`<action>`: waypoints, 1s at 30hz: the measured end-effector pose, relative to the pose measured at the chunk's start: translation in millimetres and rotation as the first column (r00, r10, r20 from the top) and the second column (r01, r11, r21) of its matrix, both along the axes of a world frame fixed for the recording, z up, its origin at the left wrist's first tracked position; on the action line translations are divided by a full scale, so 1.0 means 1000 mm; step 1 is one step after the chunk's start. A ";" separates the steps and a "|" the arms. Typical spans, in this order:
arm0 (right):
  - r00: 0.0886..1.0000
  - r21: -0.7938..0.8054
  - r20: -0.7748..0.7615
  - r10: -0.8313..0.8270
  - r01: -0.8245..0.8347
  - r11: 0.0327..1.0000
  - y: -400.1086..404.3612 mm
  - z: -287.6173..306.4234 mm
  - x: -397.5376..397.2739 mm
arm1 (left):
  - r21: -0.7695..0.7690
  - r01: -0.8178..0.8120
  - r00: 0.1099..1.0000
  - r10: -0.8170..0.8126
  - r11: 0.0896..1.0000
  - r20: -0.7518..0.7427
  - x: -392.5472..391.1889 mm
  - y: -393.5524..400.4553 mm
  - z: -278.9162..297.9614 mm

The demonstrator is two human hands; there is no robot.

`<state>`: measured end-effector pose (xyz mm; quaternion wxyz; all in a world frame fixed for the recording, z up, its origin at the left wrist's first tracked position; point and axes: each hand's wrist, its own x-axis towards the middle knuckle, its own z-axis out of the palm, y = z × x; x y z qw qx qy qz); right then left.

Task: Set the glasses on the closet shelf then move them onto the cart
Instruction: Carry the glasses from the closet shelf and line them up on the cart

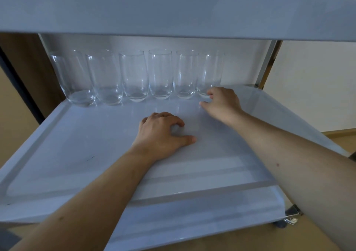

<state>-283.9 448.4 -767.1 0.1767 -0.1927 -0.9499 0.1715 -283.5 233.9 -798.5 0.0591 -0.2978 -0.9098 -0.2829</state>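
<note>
Several clear tall glasses stand upright in a row along the back of the cart's lower white tray (57,154), from the leftmost glass (74,77) to the rightmost glass (210,71). My right hand (221,102) is at the base of the rightmost glass. Its fingertips touch or nearly touch the foot, with thumb and fingers apart and not wrapped around it. My left hand (161,135) rests palm down on the middle of the tray, fingers loosely curled and thumb stretched out, holding nothing.
The cart's upper tray (173,10) overhangs close above the glasses. A metal post (266,64) stands at the back right corner, and a caster (290,220) shows at the front right. A dark wooden panel (25,67) stands on the left and a pale wall on the right.
</note>
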 end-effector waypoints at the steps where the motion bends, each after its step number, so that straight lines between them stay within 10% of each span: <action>1: 1.000 0.004 0.018 0.006 -0.006 1.000 -0.001 -0.002 0.004 | 0.000 0.002 1.000 -0.002 1.000 0.001 0.001 0.000 0.000; 13: 0.990 0.043 0.119 0.076 -0.082 0.996 -0.030 -0.012 0.060 | -0.017 -0.078 0.981 0.074 0.997 -0.181 0.020 0.002 0.006; 30: 0.851 -0.109 0.512 0.113 -0.066 0.992 -0.081 0.080 0.238 | -0.257 0.013 0.974 0.046 0.966 0.222 0.165 -0.054 0.105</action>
